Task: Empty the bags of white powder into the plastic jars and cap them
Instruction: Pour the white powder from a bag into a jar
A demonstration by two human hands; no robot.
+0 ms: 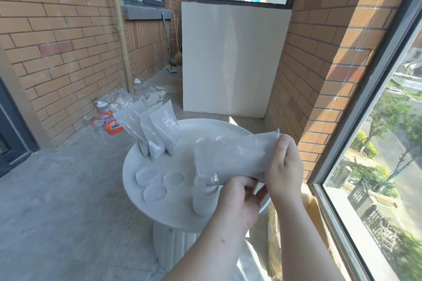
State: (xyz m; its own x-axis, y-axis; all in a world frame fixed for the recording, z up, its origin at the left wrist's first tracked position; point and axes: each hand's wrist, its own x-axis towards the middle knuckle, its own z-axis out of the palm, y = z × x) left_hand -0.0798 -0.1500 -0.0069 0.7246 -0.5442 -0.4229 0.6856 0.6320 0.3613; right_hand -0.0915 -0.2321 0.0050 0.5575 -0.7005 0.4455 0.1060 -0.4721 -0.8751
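Fingers of the left hand curl round the lower end of the bag of white powder and pinch the film just above the mouth of an open plastic jar. Whether this hand also touches the jar cannot be told. The right hand holds the raised far end of the bag. Its thumb presses flat on the front near the top corner, and its other fingers are wrapped behind, mostly hidden.

The bag hangs slanted between the two hands above the near edge of the round white table, its low end over the jar.

The bag looks like thin, clear, floppy film, probably slick, and well filled. The powder will likely slide downhill as the bag tilts, so the load should shift towards the left hand. Taking hold at both ends suits it: one hand lifts the tail, the other narrows the opening to steer the stream. The jar seems light and could tip if the bag drags on its rim.

Three loose lids lie on the table left of the jar, and three full bags stand leaning at the far left edge. Two further jars show behind the held bag.
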